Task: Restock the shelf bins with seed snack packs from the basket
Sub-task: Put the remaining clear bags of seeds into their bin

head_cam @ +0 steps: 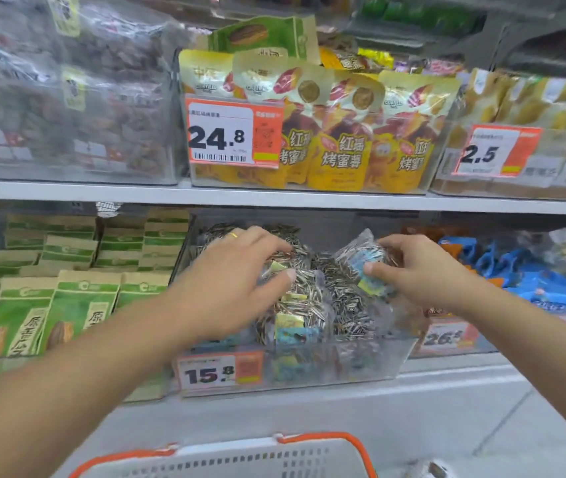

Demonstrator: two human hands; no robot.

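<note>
Seed pack (367, 258) pinched in right hand (419, 267); left hand's (230, 274) fingers (274, 243) spread over bin (309, 367).

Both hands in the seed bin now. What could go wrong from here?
1. The clear bin looks heaped; the seed pack pinched by the right hand may slide off the pile.
2. The left hand pressing the packs could shove some over the front wall, toward the basket or floor.
</note>
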